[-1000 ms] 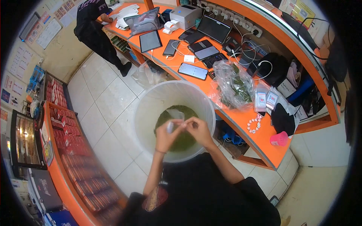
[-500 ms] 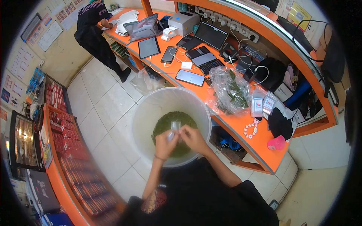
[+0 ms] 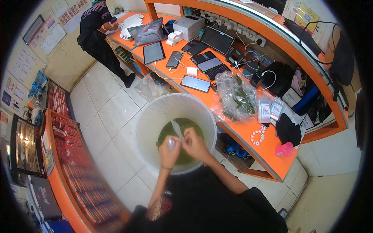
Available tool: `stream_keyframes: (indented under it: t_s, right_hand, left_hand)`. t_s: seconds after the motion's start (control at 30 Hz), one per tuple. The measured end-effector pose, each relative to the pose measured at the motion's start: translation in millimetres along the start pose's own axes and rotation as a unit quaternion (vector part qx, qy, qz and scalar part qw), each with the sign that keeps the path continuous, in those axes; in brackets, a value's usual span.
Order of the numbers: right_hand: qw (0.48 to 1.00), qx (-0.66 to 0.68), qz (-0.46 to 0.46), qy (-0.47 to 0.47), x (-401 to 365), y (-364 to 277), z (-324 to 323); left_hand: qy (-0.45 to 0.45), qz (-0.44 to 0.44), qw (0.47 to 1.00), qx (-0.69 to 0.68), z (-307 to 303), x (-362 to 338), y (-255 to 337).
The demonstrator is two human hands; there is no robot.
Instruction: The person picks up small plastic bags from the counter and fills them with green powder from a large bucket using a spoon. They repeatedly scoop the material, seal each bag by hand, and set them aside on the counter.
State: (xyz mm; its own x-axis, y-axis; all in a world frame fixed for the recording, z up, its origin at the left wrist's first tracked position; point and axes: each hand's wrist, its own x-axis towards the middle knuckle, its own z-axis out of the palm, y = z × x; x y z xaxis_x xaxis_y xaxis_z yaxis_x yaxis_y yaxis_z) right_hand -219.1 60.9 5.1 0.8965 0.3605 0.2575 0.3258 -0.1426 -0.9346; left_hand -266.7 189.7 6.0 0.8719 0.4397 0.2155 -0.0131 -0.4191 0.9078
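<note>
A large translucent white bucket (image 3: 155, 112) stands on the tiled floor in front of me, with green leafy material (image 3: 188, 125) at its bottom. Over its near rim, my left hand (image 3: 169, 151) and my right hand (image 3: 193, 144) are close together. Both pinch a small clear plastic bag (image 3: 176, 129) that sticks up between the fingers. A small whitish item shows at my left fingertips; what it is cannot be told.
An orange counter (image 3: 248, 136) curves along the right, carrying phones, tablets, a laptop, a white printer (image 3: 189, 26), a clear bag of green leaves (image 3: 236, 96), small packets and a pink cup (image 3: 284, 149). A person in black (image 3: 97, 33) stands at the far counter. Red-stocked shelves (image 3: 72, 155) line the left.
Both hands have shifted slightly lower and toward the bucket's near rim. The small clear bag now stands up narrower between the fingers.
</note>
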Motion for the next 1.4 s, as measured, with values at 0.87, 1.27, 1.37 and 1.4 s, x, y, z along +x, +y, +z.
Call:
stream_keyframes:
  t_s: [0.87,1.27,1.37,1.4]
  right_hand:
    - [0.947,0.141,0.121,-0.261,96,55,68]
    - [0.941,-0.106,-0.080,-0.311,83,122,127]
    - [0.915,-0.093,0.025,-0.392,56,143,137]
    - [0.893,-0.054,0.081,-0.438,48,145,141]
  left_hand:
    - [0.089,0.064,0.990,-0.086,-76,21,-25]
    - [0.123,0.026,0.980,-0.156,-81,24,-33]
    - [0.109,0.052,0.984,-0.134,-81,29,-33]
    - [0.103,0.040,0.985,-0.131,-81,29,-32]
